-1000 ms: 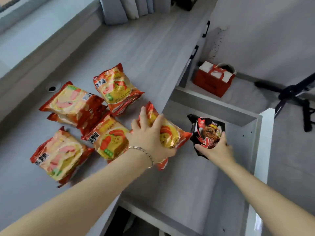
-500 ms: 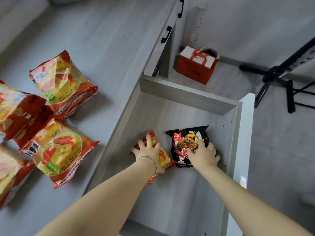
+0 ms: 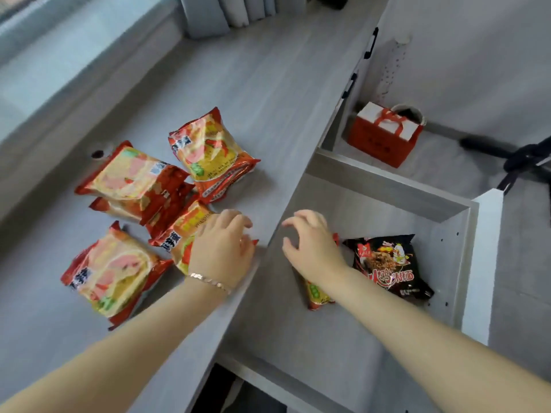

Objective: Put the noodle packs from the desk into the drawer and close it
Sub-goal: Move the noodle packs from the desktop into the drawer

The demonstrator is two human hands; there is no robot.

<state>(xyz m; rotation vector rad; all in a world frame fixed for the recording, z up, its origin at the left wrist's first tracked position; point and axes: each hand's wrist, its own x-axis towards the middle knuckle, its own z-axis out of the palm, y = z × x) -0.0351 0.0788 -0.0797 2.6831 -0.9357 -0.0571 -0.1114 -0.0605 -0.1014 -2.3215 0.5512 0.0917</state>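
Several red-and-yellow noodle packs lie on the grey desk [image 3: 268,93]: one at the back [image 3: 211,153], one to its left [image 3: 134,180], one nearest me [image 3: 110,269]. My left hand [image 3: 222,248] sits on another pack [image 3: 185,231], fingers curled over its right end; the pack still rests on the desk. The open drawer [image 3: 387,189] holds a black noodle pack [image 3: 387,263] and a red-and-yellow pack [image 3: 317,293], which my right forearm partly hides. My right hand [image 3: 313,245] hovers over the drawer's left side, fingers apart and holding nothing.
The drawer's white front [image 3: 483,263] juts out to the right. A red gift bag [image 3: 384,135] and black stand legs [image 3: 521,156] are on the floor beyond. Black handles [image 3: 371,43] mark closed drawers further along. A cable hole [image 3: 97,153] is at the desk's left.
Both hands let go of the packs they had laid in the drawer. My left hand went back to the desk onto another pack; my right hand rose and moved left.
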